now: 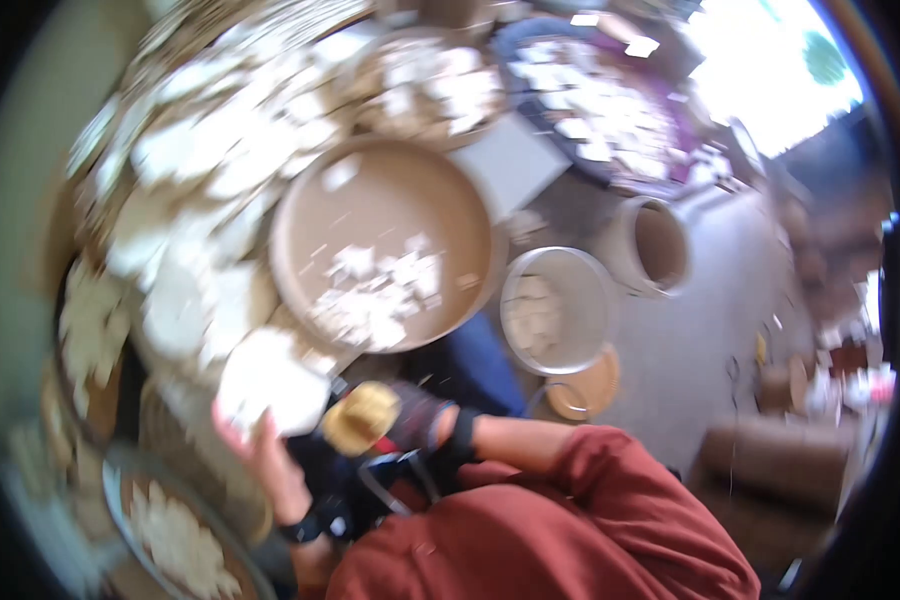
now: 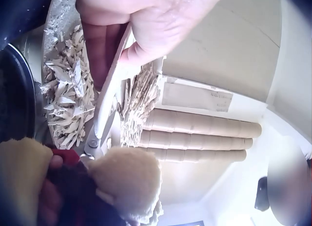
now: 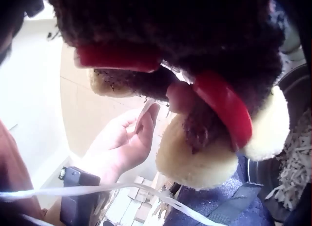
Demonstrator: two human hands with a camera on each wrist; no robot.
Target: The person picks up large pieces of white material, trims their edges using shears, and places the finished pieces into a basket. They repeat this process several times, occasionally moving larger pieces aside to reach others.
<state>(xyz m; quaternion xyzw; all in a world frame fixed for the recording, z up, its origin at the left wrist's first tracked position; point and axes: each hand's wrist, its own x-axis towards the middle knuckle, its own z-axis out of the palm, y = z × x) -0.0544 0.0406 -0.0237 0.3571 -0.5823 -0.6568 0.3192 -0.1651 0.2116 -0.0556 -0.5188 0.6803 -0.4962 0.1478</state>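
Note:
The left hand [image 1: 270,470] pinches a flat white piece [image 1: 270,385] between thumb and fingers. In the left wrist view, this hand [image 2: 156,21] holds the piece [image 2: 109,87] edge-on against the blades of metal scissors [image 2: 93,142]; whether they bite into it cannot be told. The right hand [image 1: 405,412], in a dark knitted glove with yellow sponge pads [image 1: 362,418], grips the scissors. Their red handles [image 3: 224,109] show around its gloved fingers in the right wrist view. Small white cut pieces [image 1: 380,300] lie in a wide brown basin [image 1: 385,170] beyond both hands.
Large white slices [image 1: 185,300] are heaped at the left. A white bucket [image 1: 560,255] and another round container [image 1: 660,245] stand right of the basin. Behind is a dark tray of white pieces [image 1: 610,110]. A metal-rimmed bowl [image 1: 120,500] sits at lower left.

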